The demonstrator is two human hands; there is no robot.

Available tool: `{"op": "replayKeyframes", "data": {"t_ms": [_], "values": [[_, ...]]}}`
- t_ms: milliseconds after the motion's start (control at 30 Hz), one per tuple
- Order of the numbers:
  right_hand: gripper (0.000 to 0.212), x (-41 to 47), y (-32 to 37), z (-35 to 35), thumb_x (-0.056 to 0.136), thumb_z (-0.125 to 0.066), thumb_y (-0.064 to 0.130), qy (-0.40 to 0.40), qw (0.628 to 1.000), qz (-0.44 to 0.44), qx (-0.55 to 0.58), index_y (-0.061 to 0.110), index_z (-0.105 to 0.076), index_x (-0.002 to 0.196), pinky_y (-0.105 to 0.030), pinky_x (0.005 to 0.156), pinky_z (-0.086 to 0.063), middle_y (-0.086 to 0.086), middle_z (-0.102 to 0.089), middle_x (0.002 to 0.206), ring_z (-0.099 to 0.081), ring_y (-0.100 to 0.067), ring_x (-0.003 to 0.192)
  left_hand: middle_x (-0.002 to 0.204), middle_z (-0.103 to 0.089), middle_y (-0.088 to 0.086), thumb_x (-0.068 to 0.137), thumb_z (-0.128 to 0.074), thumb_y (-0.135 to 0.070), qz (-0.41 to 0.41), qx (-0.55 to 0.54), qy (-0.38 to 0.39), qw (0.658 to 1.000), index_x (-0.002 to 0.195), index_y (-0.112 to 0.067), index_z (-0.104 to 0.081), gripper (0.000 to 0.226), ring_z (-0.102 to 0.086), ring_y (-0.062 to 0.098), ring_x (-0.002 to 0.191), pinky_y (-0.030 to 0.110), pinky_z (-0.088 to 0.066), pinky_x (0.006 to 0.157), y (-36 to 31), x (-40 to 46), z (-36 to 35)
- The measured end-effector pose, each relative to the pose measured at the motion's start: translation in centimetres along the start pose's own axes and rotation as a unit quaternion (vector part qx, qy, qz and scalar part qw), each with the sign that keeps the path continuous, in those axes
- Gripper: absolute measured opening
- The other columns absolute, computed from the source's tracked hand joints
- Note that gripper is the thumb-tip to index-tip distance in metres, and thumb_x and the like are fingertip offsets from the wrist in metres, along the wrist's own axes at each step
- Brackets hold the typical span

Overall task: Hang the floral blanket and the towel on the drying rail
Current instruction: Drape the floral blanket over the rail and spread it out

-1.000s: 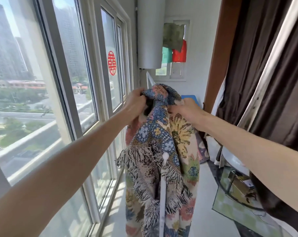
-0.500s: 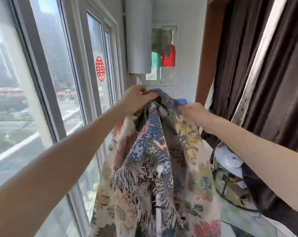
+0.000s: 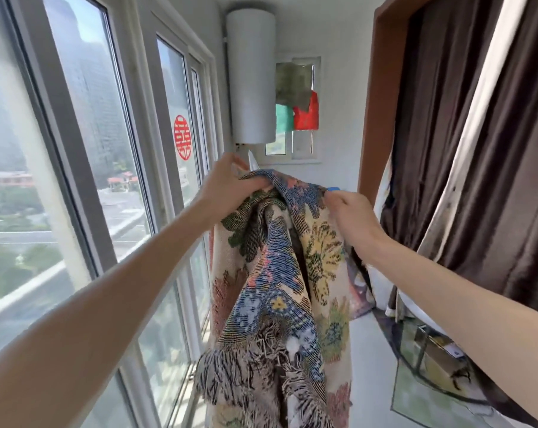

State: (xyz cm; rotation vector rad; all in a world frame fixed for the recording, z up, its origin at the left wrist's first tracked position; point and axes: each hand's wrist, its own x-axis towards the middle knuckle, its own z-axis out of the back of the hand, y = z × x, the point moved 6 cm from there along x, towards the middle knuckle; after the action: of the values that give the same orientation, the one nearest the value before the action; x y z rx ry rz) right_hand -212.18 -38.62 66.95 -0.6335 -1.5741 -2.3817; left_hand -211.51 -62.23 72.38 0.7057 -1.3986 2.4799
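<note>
- Since half a second ago the floral blanket (image 3: 280,273) has bunched narrower, and its fringe (image 3: 255,366) hangs closer in under both hands.
- The left hand (image 3: 227,186) has its grip closed on the blanket's top fold; the right hand (image 3: 351,214) pinches the edge beside it.
- A white rail end-cap (image 3: 291,345) shows through the fringe below the hands.
- Beyond: a water heater (image 3: 251,75); dark curtains (image 3: 477,149) to the right.
</note>
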Motion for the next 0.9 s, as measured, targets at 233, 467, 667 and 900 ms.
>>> {"op": "replayKeyframes", "data": {"t_ms": [233,467,667,900], "values": [[0.043,2.7,-2.1,-1.8,0.100,-0.044,0.025,0.049,0.999,-0.012,-0.020,0.019,-0.037,0.058,-0.027,0.047,-0.027,0.002,-0.038,0.056,-0.032,-0.015,0.050,0.092,-0.069,0.019,0.095,-0.060,-0.038,0.107,0.107,0.046,0.987,0.103,-0.001,-0.063,0.038,-0.064,0.024,0.077,0.042,-0.057,0.073,1.0,0.3,-2.3],[0.042,3.3,-4.0,-3.4,0.098,-0.047,0.029,0.190,0.981,0.030,0.000,0.018,-0.049,0.058,-0.026,0.048,-0.028,0.012,-0.045,0.046,-0.040,-0.004,0.040,0.105,-0.069,0.014,0.083,-0.068,-0.002,0.085,0.187,0.030,0.978,0.096,0.000,-0.074,0.015,-0.061,0.021,0.090,0.038,-0.053,0.083,-4.8,-0.3,-1.1],[0.025,2.5,-3.4,-3.0,0.101,-0.046,0.025,0.333,0.934,0.095,0.092,0.008,-0.065,0.100,-0.016,0.037,-0.037,-0.010,-0.062,0.071,-0.052,-0.013,0.051,0.088,-0.059,0.003,0.084,-0.070,-0.050,0.229,0.342,0.038,0.911,0.091,-0.007,-0.063,0.045,-0.060,0.020,0.079,0.037,-0.053,0.079,-7.1,-1.9,-4.1],[0.018,2.7,-2.9,-2.6,0.096,-0.052,0.023,0.445,0.878,0.094,0.147,0.013,-0.063,0.106,-0.015,0.047,-0.044,-0.006,-0.066,0.082,-0.058,-0.013,0.066,0.056,-0.045,-0.001,0.082,-0.051,-0.073,0.298,0.494,-0.014,0.816,0.062,-0.012,-0.050,0.064,-0.036,0.011,0.044,0.021,-0.031,0.045,-7.2,-3.4,-6.0]]}}
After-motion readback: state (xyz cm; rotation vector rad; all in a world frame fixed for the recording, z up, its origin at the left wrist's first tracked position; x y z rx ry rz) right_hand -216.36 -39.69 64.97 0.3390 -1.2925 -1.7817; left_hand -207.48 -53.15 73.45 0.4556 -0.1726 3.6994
